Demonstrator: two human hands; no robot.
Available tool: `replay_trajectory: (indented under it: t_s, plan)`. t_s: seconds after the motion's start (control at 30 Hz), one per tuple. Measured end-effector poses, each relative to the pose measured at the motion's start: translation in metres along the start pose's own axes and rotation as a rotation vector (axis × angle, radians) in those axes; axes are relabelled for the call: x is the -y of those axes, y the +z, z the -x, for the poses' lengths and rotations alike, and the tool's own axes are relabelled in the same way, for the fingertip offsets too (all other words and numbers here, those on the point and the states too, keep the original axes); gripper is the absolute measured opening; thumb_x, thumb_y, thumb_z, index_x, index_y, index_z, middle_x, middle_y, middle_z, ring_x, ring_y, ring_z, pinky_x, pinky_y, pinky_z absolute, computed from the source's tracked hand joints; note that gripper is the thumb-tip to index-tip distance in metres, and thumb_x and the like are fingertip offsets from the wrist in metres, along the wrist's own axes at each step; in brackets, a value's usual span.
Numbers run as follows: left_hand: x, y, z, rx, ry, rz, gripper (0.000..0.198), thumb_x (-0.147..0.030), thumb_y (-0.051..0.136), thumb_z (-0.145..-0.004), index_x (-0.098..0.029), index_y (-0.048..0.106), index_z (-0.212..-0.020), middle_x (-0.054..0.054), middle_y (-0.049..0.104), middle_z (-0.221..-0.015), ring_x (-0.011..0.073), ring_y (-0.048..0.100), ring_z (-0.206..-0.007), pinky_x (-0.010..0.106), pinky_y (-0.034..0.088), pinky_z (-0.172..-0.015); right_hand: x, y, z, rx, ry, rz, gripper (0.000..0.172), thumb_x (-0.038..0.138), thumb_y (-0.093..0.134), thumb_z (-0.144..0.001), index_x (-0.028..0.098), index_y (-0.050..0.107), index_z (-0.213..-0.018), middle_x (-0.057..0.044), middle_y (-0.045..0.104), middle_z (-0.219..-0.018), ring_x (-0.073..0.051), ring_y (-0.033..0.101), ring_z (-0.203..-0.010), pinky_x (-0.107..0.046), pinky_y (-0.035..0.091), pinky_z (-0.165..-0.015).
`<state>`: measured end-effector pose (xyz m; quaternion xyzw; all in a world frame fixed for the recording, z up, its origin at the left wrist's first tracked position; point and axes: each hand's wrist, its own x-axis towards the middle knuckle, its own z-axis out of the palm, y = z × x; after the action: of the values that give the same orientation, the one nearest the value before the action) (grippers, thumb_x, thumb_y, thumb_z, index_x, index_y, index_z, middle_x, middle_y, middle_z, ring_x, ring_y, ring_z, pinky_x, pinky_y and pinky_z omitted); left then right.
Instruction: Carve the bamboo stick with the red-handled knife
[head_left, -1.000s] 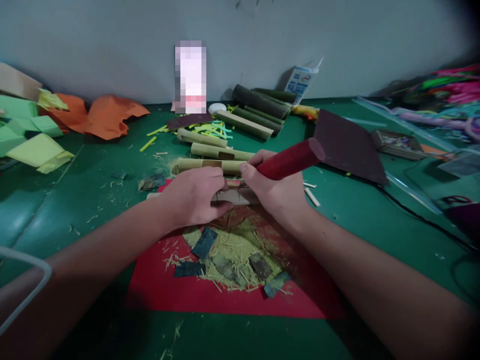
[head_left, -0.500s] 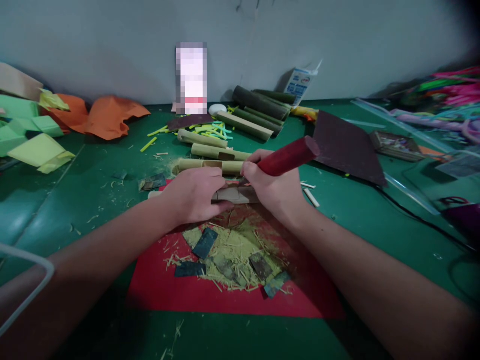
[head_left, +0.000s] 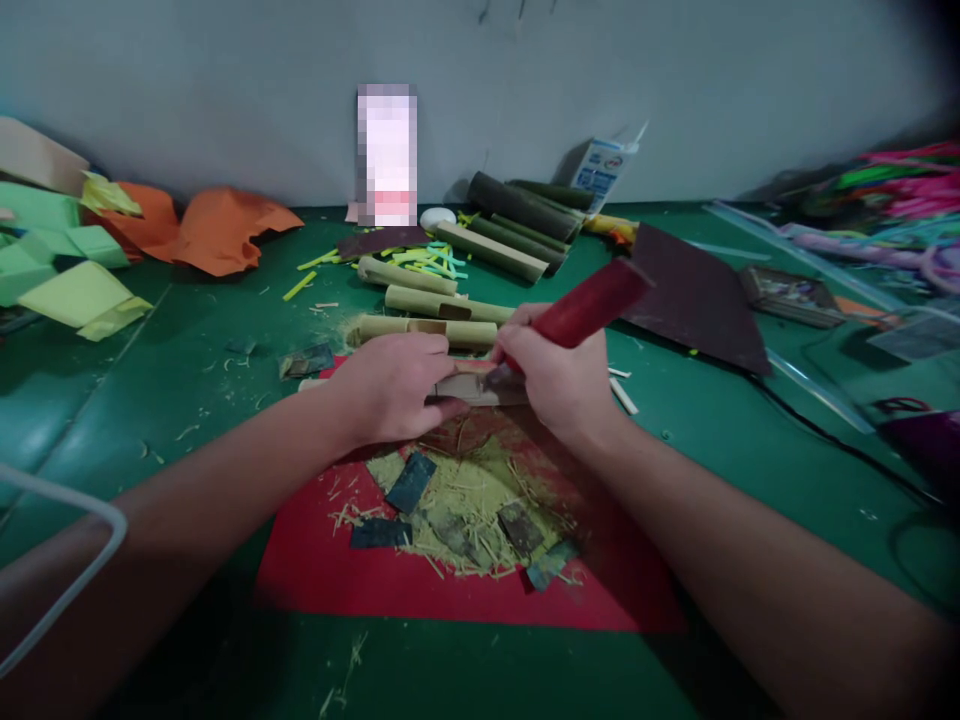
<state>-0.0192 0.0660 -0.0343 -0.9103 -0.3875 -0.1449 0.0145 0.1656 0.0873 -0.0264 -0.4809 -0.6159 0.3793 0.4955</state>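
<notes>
My left hand [head_left: 394, 388] is closed around the left part of a pale bamboo piece [head_left: 469, 390], pressing it down over the red sheet [head_left: 337, 590]. My right hand [head_left: 562, 370] grips a red-handled carving tool [head_left: 592, 305], tilted with its handle up to the right. The tool's tip meets the bamboo near pencil-like marks, right of my left fingers; most of the blade is hidden by my right fingers. Just behind lies a bamboo tube [head_left: 424, 333] with a rectangular notch. Bamboo shavings [head_left: 465, 520] and dark flat bark pieces [head_left: 411, 483] cover the sheet in front.
Farther back lie more cut bamboo tubes [head_left: 517, 215], yellow-green strips [head_left: 427, 262] and an upright phone [head_left: 388, 155]. A carton [head_left: 600, 175] leans at the wall. Right stand a dark board [head_left: 694, 300] and a black cable [head_left: 832, 435]; orange paper [head_left: 232, 230] is left.
My right hand and the tool have shifted slightly right along the bamboo, and the handle tilts a little differently. My left hand keeps its hold.
</notes>
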Motion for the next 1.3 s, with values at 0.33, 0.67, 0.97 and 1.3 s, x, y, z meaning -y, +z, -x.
replay_trajectory:
  t_s: [0.33, 0.67, 0.97, 1.3]
  plan:
    - [-0.001, 0.0, 0.001, 0.025, -0.02, -0.026, 0.031, -0.041, 0.058, -0.09, -0.013, 0.071, -0.092, 0.009, 0.067, -0.085, 0.024, 0.064, -0.078, 0.034, 0.045, -0.064, -0.003, 0.001, -0.002, -0.039, -0.057, 0.064, 0.016, 0.021, 0.056, -0.071, 0.021, 0.053, -0.055, 0.003, 0.052, -0.054, -0.01, 0.047, -0.052, -0.025, 0.036, -0.047]
    - [-0.007, -0.01, -0.001, 0.038, -0.013, -0.019, 0.029, -0.039, 0.056, -0.093, -0.013, 0.069, -0.09, 0.008, 0.067, -0.082, 0.0225, 0.064, -0.075, 0.033, 0.042, -0.061, 0.003, -0.001, 0.004, 0.023, -0.109, 0.099, 0.018, 0.026, 0.058, -0.074, 0.022, 0.05, -0.058, 0.004, 0.05, -0.056, -0.011, 0.046, -0.053, -0.027, 0.035, -0.05]
    - [-0.01, -0.008, -0.002, 0.122, -0.057, -0.003, 0.034, -0.04, 0.053, -0.095, -0.011, 0.071, -0.1, 0.01, 0.068, -0.09, 0.0251, 0.065, -0.084, 0.035, 0.048, -0.069, 0.004, 0.001, 0.002, 0.041, -0.1, 0.16, 0.026, 0.035, 0.062, -0.074, 0.022, 0.047, -0.058, 0.005, 0.046, -0.055, -0.011, 0.041, -0.055, -0.028, 0.033, -0.053]
    - [-0.009, -0.005, -0.002, 0.096, -0.043, 0.002, 0.033, -0.04, 0.054, -0.095, -0.012, 0.07, -0.1, 0.009, 0.066, -0.085, 0.0245, 0.064, -0.08, 0.034, 0.047, -0.066, 0.001, 0.0, 0.0, 0.048, -0.093, 0.15, 0.02, 0.026, 0.054, -0.072, 0.022, 0.046, -0.054, 0.004, 0.044, -0.053, -0.01, 0.04, -0.053, -0.028, 0.031, -0.051]
